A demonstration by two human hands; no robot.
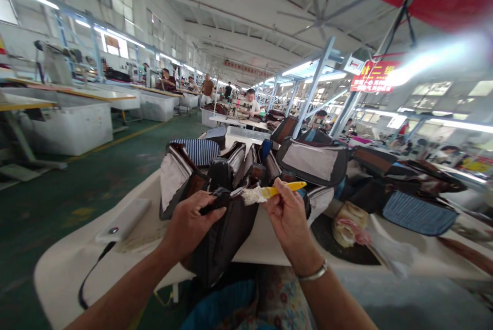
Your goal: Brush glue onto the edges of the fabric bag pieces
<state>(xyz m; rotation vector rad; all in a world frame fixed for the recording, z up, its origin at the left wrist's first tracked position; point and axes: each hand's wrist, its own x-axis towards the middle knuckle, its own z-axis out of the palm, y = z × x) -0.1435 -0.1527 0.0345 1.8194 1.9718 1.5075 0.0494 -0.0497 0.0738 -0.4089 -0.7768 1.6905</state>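
In my right hand [285, 212] is a brush with a yellow handle [287, 188], pinched between thumb and fingers. Its pale bristles [252, 195] point left and look caked with a whitish substance. My left hand [194, 217] grips the black edge of a dark bag [227, 227], which hangs over the table's front edge near my lap. The bristles are close to the bag's upper edge; I cannot tell whether they touch it. More bags stand just behind, among them a blue-and-white striped one [198, 151] and one with a light panel [311, 160].
A pale box with a black cord [127, 222] lies on the cream table [65, 263] at left. To the right, a whitish container with a pink rag [350, 224] sits on a dark round mat. A denim-blue bag [419, 212] lies farther right. People work at tables behind.
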